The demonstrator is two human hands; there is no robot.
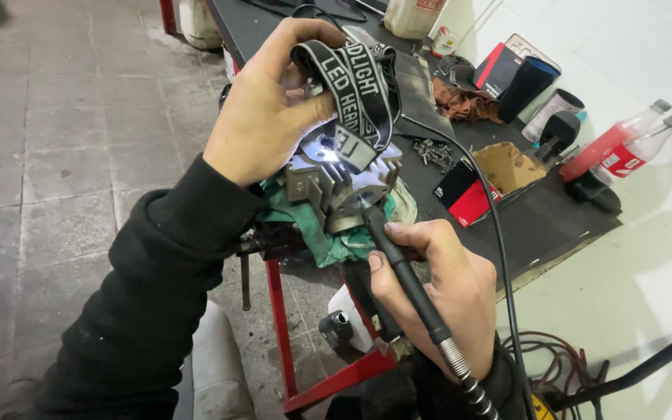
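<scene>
**Grinding inside the cylinder head under lamp light**

We are working on a grey finned metal engine part [336, 183], which sits on a green rag [328, 241] at the near-left corner of the dark workbench [538, 225], above its red frame [281, 311]. Our right hand [437, 288] is clenched pen-fashion around the black handpiece of a flexible-shaft rotary tool [402, 268], whose tip touches the near face of the part. Our left hand [274, 109] grasps a headlamp [348, 97] by its body and striped strap, just above the part, throwing a bright spot onto the metal.

By our judgement the step in hand is fine grinding or cleaning of a passage in the part. The next move calls for a steady tip, light pressure, and the lamp kept aimed where the bit meets metal; the thin black cable [491, 218] draped to the right should stay out of the way.

Farther right on the bench lie a heap of small screws [433, 152], a red-and-black box [468, 194], a black cup [529, 85] and two red-liquid bottles [616, 144].
</scene>
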